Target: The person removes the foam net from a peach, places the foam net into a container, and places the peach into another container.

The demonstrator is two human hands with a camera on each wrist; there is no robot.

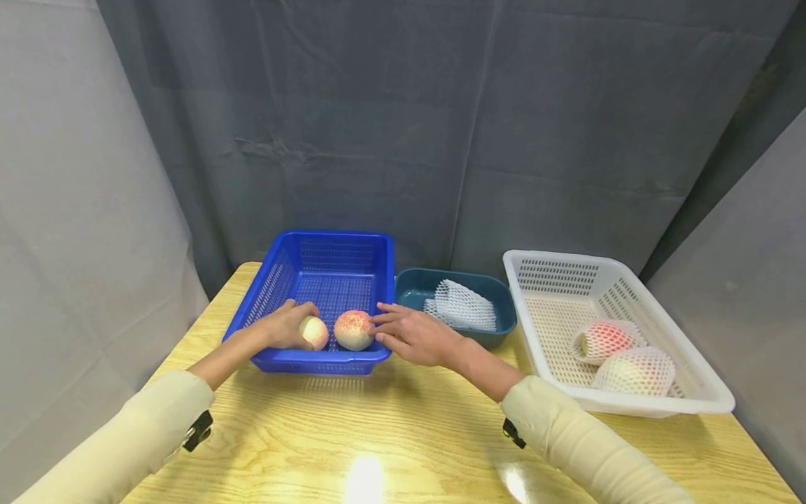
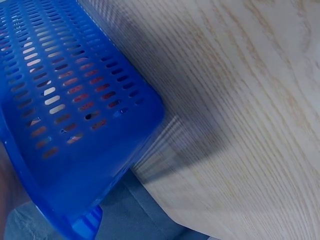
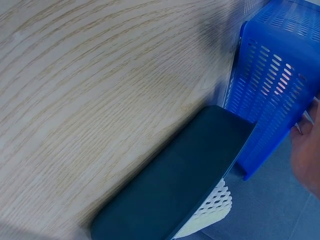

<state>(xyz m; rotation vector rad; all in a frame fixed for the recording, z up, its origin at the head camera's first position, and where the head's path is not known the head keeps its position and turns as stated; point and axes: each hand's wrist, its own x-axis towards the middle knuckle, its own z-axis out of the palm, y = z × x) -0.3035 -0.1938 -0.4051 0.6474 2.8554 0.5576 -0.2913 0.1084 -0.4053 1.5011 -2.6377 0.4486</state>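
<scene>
A blue basket stands at the back left of the wooden table. Two bare peaches lie at its front wall. My left hand reaches over the rim and curls round the paler peach. Just beside it, my right hand stretches straight fingers against the side of the redder peach. In the left wrist view only the blue basket's perforated wall and the table show. In the right wrist view the edge of my right hand appears beside the blue basket.
A dark teal bin holding white foam nets sits right of the blue basket; it also appears in the right wrist view. A white basket at the right holds two net-wrapped peaches. Grey curtains surround the table.
</scene>
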